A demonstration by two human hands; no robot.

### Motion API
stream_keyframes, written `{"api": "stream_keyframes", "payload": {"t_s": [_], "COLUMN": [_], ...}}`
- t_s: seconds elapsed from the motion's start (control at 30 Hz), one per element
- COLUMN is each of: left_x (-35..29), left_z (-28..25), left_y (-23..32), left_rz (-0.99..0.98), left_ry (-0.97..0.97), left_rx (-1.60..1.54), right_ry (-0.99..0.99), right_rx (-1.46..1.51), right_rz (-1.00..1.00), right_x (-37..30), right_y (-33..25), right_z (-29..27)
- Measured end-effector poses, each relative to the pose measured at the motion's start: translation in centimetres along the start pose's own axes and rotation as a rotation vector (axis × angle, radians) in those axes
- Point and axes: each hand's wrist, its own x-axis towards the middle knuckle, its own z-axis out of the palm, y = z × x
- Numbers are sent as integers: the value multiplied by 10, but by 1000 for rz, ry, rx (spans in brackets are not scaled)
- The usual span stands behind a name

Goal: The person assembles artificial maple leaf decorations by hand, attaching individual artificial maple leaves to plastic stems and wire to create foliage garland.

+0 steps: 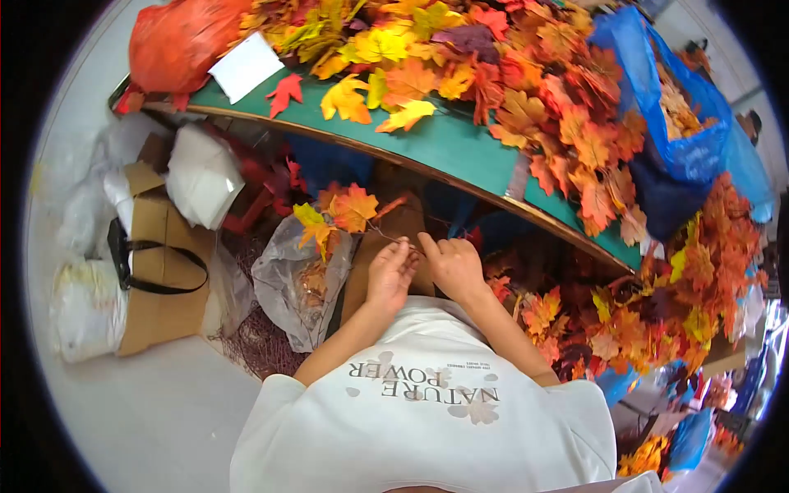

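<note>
In front of my shirt, my left hand (393, 271) pinches the thin stem of a small artificial maple leaf spray (355, 209). Its orange and yellow leaves stick out to the left, over a grey plastic bag (289, 271). Close beside it, my right hand (454, 267) has its fingers curled, with the index finger reaching toward my left fingertips. What the right fingers grip is too small to make out. Both hands are below the edge of the green table (460, 152).
Piles of orange, red and yellow artificial leaves (411, 78) cover the table. A red plastic bag (185, 45) and white card (246, 67) lie at its left, a blue bag (699, 140) at its right. Cardboard (168, 263) and brown twigs (267, 341) are on the left; more leaves (608, 320) heap at right.
</note>
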Motion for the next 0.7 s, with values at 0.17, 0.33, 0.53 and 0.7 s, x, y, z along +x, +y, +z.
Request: {"api": "stream_keyframes", "payload": {"t_s": [0.17, 0.33, 0.53, 0.7], "left_x": [7, -4, 2, 16], "left_z": [14, 17, 21, -5], "left_y": [15, 51, 46, 49], "left_rz": [286, 319, 163, 26], "left_ry": [-84, -439, -531, -340], "left_rx": [6, -19, -205, -174], "right_ry": [102, 363, 247, 80], "right_rx": [289, 269, 34, -23], "right_rz": [-3, 153, 238, 293], "right_x": [27, 104, 168, 175], "right_y": [4, 37, 72, 70], "right_z": [-12, -49, -25, -45]}}
